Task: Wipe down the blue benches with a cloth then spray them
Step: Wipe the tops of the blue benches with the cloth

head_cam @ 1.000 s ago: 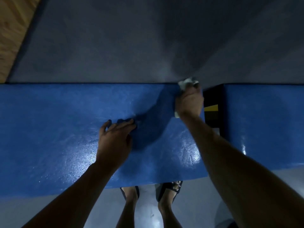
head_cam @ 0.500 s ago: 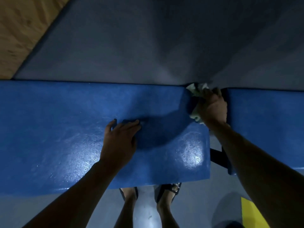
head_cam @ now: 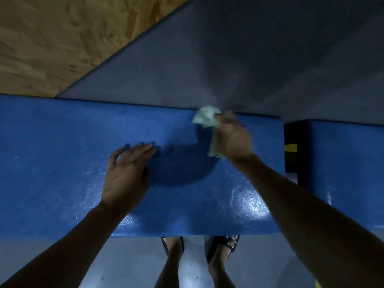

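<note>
A long blue bench (head_cam: pixel 62 163) runs across the view, its top wet and shiny. My right hand (head_cam: pixel 232 138) grips a crumpled pale cloth (head_cam: pixel 205 117) against the bench's far edge, near the grey wall. My left hand (head_cam: pixel 126 173) lies flat on the bench top, fingers straight and pointing away from me. A second blue bench (head_cam: pixel 349 163) starts at the right, past a dark gap (head_cam: pixel 291 154). No spray bottle is in view.
A grey padded wall (head_cam: pixel 207 69) rises behind the benches, with a wooden panel (head_cam: pixel 62 38) at the upper left. My sandalled feet (head_cam: pixel 220 248) stand on the grey floor under the bench's near edge. A yellow mark (head_cam: pixel 290 147) shows in the gap.
My right hand has swept the cloth leftward along the bench's far edge, away from the gap between the benches. My left hand stays flat on the bench top.
</note>
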